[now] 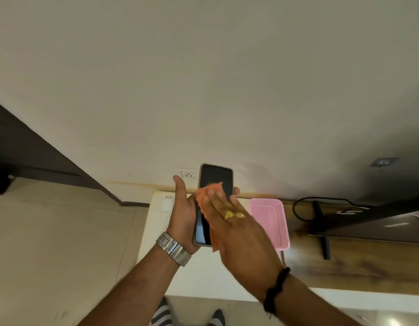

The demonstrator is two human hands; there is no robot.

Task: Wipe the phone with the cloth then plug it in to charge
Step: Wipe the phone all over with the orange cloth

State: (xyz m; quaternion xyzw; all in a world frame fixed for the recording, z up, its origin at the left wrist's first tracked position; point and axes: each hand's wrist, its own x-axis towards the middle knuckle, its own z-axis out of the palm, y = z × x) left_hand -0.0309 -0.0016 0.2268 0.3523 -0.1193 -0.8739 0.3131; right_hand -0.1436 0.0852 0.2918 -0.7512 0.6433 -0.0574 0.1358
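While phone (pixel 216 177) in hand, pink basket (pixel 269 222) beside.

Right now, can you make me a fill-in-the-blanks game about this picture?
1. The left hand holds the ____.
2. The right hand presses an orange ____ on the screen.
3. The basket on the table is ____.
4. The wall socket has ____ plugged in.

Answers: phone; cloth; pink; nothing
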